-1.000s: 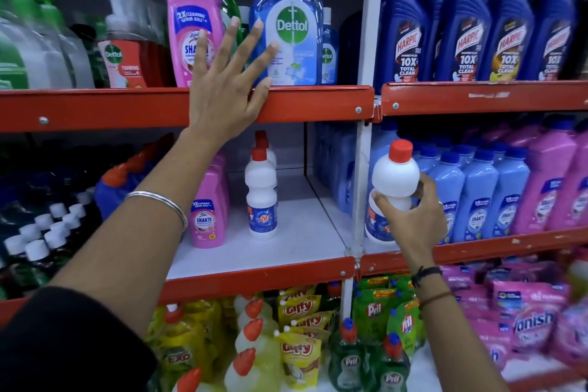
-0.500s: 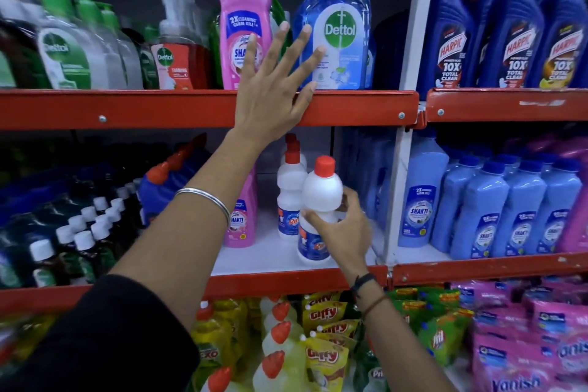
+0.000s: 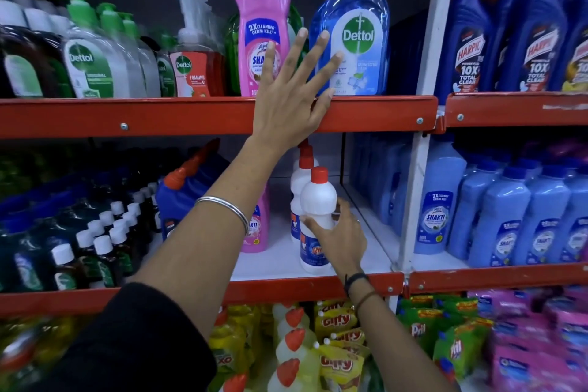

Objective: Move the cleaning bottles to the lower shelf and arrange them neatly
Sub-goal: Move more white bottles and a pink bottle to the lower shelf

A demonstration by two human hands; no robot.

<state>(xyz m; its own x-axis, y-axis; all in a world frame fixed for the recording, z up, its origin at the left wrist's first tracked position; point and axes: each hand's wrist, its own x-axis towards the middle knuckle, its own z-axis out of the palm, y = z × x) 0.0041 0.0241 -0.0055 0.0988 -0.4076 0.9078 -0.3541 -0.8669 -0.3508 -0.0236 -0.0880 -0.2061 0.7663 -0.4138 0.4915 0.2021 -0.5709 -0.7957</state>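
two hands are in frame. the right hand (image 3: 342,240), at lower centre, is wrapped around the lower body of a white bottle with a red cap (image 3: 317,219); the fingers cover part of its blue label. this bottle stands upright on the white surface of the middle shelf (image 3: 359,261), near the front edge. a second white bottle (image 3: 300,181) of the same type stands directly behind it, touching or nearly touching; which cannot be told. a third red cap shows further back.

the left hand (image 3: 292,95), at upper centre, is open with fingers spread and grips nothing. its palm lies against the red front rail of the upper shelf (image 3: 127,118); the fingertips reach up in front of a tall pink bottle (image 3: 261,19) and a blue dettol bottle (image 3: 356,38) on that shelf. the left forearm, with a silver bangle (image 3: 224,208), crosses the middle-shelf bay diagonally and hides most of a pink shakti bottle (image 3: 256,229) standing left of the white bottles.

surroundings: pump dispensers (image 3: 92,54) fill the upper left of the frame. dark small bottles with white caps (image 3: 105,232) crowd the middle left. a white upright post (image 3: 420,137) bounds the bay on the right; beyond it stand blue harpic bottles (image 3: 471,41) above and light-blue shakti bottles (image 3: 496,216) below. yellow pouches and bottles (image 3: 334,344) occupy the lowest shelf at bottom centre.
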